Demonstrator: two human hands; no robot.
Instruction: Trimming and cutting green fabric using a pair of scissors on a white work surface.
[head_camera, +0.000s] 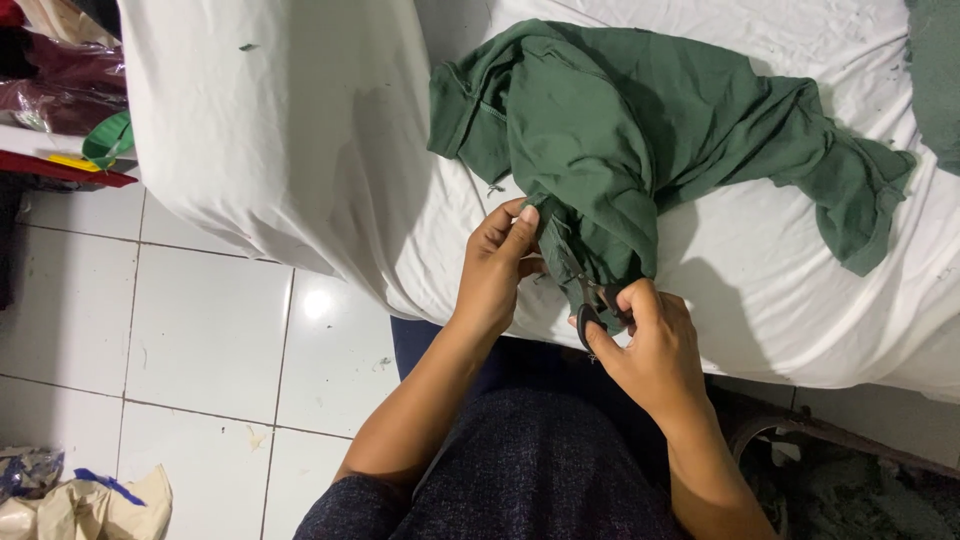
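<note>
Garment lies on bed at near edge, long axis running to far right; left hand pinches its hem, right hand grips scissors at it.

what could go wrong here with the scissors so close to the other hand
The left hand pinches the green garment right beside the small scissors in the right hand, so a fingertip could get nicked. The bunched folds may also let the blades catch a hidden layer.
</note>
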